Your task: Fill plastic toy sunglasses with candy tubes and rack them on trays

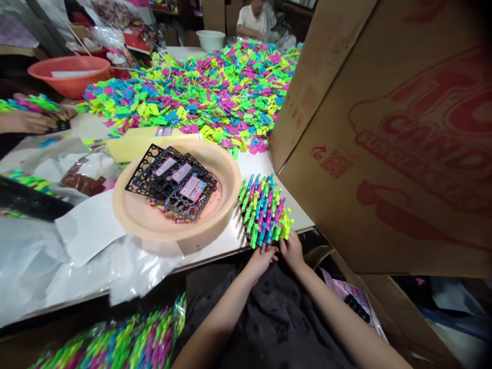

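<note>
A black rack [247, 237] at the table's front edge is packed with upright plastic pieces [265, 207] in green, blue, pink and yellow. My left hand [264, 256] is at the rack's near edge, its fingers loosely bent and apart, with nothing visible in them. Just to its right, my right hand [292, 250] has its fingers closed at the near right corner, against the yellow pieces [285, 224]. Those pieces partly cover its fingertips, so what it grips is hidden.
Left of the rack, a peach basin [128, 218] holds black perforated racks [188, 189] with labels. Behind lies a large heap of bright plastic pieces [215, 87]. A tall cardboard box [369, 154] stands close on the right. Another person's hands [36, 120] work at far left.
</note>
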### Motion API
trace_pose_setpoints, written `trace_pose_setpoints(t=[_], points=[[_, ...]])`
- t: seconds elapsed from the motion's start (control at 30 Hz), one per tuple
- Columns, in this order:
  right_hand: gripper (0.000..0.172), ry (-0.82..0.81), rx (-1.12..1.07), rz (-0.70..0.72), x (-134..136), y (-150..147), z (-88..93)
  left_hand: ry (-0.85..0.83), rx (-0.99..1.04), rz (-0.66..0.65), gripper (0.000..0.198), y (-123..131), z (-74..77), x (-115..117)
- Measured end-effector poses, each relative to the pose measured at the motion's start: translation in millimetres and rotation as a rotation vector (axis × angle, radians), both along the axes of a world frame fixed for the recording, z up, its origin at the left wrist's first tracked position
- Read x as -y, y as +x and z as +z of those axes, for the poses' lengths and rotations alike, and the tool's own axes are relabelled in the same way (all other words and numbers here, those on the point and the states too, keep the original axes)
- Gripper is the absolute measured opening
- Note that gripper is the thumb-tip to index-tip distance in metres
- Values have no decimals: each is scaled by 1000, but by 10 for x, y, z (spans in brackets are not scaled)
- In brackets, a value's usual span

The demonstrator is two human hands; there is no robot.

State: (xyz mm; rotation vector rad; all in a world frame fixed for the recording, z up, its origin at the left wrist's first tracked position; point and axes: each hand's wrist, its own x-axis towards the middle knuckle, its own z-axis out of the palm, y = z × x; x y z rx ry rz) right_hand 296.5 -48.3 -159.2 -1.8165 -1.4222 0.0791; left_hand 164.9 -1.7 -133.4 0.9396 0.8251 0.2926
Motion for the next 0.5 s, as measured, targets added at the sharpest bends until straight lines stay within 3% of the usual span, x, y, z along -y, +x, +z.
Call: trace_pose_setpoints(t=[0.1, 0.23, 0.37, 0.5], points=[[23, 9, 36, -8, 7, -1, 40, 6, 46, -63, 45, -276, -43, -24], [23, 30, 66, -20, -4, -9, 86, 36, 64, -125, 71, -923, -194, -26], [27, 39, 51, -16, -41, -7, 98, -44, 27, -271, 72, -1480, -395, -76], [30, 5, 1, 2, -1, 41, 214, -3, -55, -228, 71, -1742, -347, -92]])
